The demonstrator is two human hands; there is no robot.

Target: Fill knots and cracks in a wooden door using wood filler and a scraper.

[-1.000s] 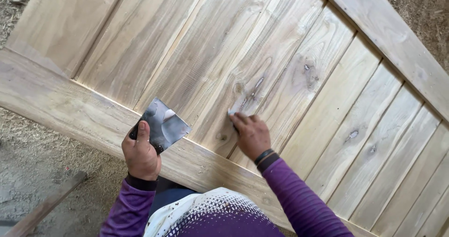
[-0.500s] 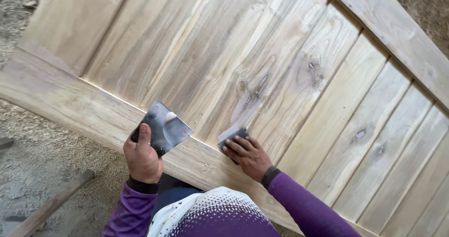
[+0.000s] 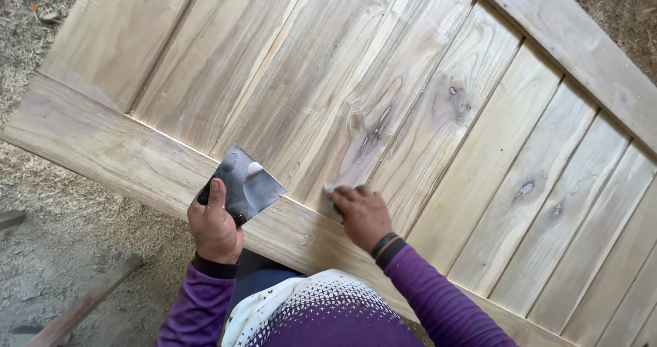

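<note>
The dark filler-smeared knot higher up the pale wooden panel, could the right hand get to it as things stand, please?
Probably yes. The right hand rests low on the pale wooden plank panel, pressing a small scraper, and only bare wood lies between it and the dark filler-smeared knot. The left hand holds a wide metal putty blade off to the side.

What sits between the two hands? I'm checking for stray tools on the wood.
In the head view, only the bare wooden rail lies between the left hand, holding a wide scraper, and the right hand.

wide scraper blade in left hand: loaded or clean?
Loaded: the scraper blade in the left hand carries a pale filler dab near its top.
</note>
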